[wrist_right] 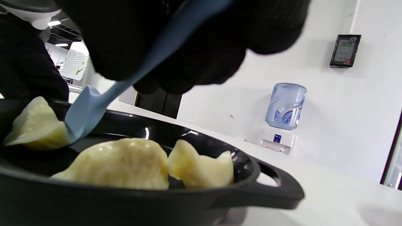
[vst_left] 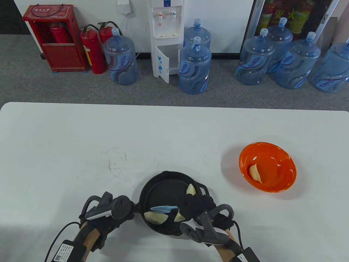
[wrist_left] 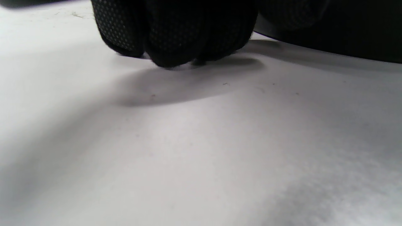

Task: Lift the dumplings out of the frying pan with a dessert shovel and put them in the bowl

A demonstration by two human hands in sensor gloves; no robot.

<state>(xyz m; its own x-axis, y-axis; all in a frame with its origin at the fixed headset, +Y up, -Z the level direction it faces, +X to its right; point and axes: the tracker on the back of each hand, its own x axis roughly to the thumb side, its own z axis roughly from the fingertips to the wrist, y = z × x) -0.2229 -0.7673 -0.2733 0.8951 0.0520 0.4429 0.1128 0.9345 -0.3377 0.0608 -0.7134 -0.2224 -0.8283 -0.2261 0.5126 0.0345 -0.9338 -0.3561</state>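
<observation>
- right hand [vst_left: 196, 205]: fingers curled round the handle of the blue dessert shovel [vst_left: 163, 209], over the near right part of the frying pan [vst_left: 158, 188].
- dessert shovel: long axis runs leftward from the right hand; blade edge touches the near-left dumpling [vst_left: 155, 217] in the pan.
- left hand [vst_left: 109, 211]: at the pan's left edge, on the table [vst_left: 81, 142]; fingers curled, but whether they grip the pan's handle cannot be told.
- dumplings in pan: three seen; near-left one at the blade, a second [vst_left: 179, 216] just beside the right hand, a third [vst_left: 190, 189] at the far right rim.
- bowl [vst_left: 286, 163]: orange, well apart to the right and farther back; one dumpling [vst_left: 255, 173] already inside. right hand is the nearer to it.
- judgement: the blade needs to slide leftward under the near-left dumpling.
- right wrist view: shows blade [wrist_right: 83, 111] meeting dumpling [wrist_right: 36, 127]; the table view hides this contact partly.
- left wrist view: only gloved fingertips [wrist_left: 176, 37] resting on the table beside the pan's dark wall.
</observation>
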